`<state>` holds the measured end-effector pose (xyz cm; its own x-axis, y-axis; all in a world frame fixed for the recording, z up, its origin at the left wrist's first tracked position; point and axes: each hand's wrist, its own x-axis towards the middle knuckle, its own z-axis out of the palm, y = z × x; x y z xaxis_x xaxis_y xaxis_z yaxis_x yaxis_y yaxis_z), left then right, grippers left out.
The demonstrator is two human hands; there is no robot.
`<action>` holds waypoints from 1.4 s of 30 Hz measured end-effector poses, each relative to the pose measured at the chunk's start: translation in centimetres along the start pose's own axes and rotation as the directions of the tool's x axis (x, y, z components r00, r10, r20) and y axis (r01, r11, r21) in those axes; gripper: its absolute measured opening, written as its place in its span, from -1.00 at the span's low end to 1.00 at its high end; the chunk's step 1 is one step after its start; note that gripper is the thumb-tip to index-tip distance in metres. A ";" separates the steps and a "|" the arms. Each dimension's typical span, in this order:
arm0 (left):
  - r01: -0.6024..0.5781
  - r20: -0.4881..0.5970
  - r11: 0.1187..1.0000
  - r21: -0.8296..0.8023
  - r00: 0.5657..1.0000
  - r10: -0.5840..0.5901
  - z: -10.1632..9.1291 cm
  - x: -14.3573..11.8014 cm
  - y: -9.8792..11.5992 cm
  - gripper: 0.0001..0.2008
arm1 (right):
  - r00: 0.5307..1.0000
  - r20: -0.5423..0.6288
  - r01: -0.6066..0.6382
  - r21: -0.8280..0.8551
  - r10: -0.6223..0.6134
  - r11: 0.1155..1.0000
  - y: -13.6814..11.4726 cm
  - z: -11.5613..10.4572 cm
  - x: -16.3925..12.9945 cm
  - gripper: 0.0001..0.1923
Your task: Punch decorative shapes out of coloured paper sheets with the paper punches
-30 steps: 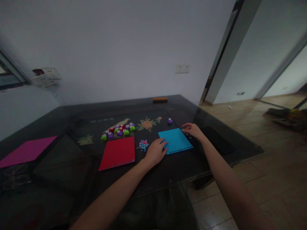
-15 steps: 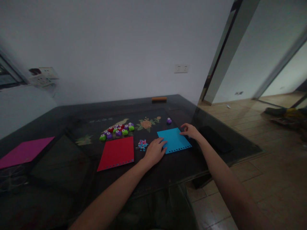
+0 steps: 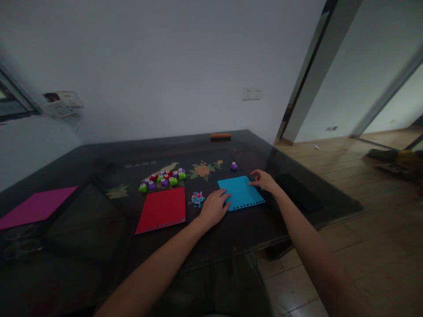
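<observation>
A blue paper sheet with a row of punched holes along its near edge lies on the dark glass table. My left hand rests flat on the sheet's near left corner, fingers spread. My right hand touches the sheet's far right corner with its fingertips. A small heap of pink and blue punched bits lies just left of my left hand. A single purple punch stands beyond the sheet.
A red sheet lies left of the bits, with a cluster of several purple, green and red punches behind it. A magenta sheet sits far left. An orange block lies at the far edge; a dark phone-like slab sits right.
Both hands have stayed on the blue sheet; the right hand shifted very slightly. The view wobbled a little.
</observation>
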<state>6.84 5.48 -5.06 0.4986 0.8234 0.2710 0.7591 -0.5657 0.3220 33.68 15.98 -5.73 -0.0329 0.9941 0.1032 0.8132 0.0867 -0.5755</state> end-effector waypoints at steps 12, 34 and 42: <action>-0.004 -0.044 0.999 -0.036 0.999 0.003 0.0 -0.1 -0.1 -0.63 | 1.000 0.003 -0.012 0.022 0.012 1.000 -0.8 -0.4 -0.6 -0.58; -0.016 -0.064 1.000 -0.002 0.998 0.016 -0.3 -0.2 -0.1 -0.67 | 1.000 0.004 0.014 -0.028 -0.013 1.000 -0.4 -0.2 -0.3 -0.62; -0.016 -0.044 1.000 -0.009 0.999 0.015 -0.5 -0.3 -0.1 -0.67 | 1.000 0.006 0.016 -0.025 -0.015 1.000 -0.6 -0.4 -0.5 -0.64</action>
<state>6.45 5.28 -4.70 0.4912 0.8119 0.3155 0.7476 -0.5788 0.3257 33.40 15.40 -5.13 -0.0488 0.9930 0.1074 0.8267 0.1005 -0.5537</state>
